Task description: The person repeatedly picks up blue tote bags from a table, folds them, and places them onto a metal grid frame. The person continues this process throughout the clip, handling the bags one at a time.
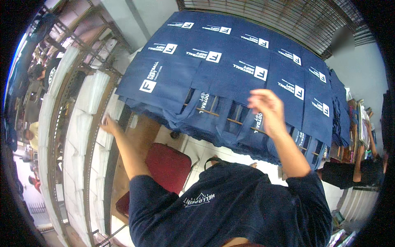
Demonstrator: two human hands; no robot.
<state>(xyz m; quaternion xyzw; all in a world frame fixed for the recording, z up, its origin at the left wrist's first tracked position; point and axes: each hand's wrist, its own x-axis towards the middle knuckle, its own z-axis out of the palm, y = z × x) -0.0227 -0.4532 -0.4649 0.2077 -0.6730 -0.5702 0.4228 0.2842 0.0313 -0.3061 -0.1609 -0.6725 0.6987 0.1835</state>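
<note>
Navy blue fabric bags (pixel 164 74) with white prints lie in overlapping rows across a wide surface in front of me. Their handles (pixel 228 115) hang along the near side. My right hand (pixel 268 111) is over the near part of these bags, its fingers bent and apart, with nothing visible in them. Off to the left, my left hand (pixel 109 125) reaches to the edge of a shelf stacked with white flat bundles (pixel 108 109). Its small, partly hidden fingers look apart, and I see nothing held in them. Whether they touch a bundle is unclear.
A dark red chair (pixel 166 166) stands between me and the shelf. Metal shelving (pixel 88 136) with more white stacks runs down the left. At the right edge, another person in dark clothes (pixel 343 173) is beside cluttered items. A wire rack (pixel 284 16) spans the back.
</note>
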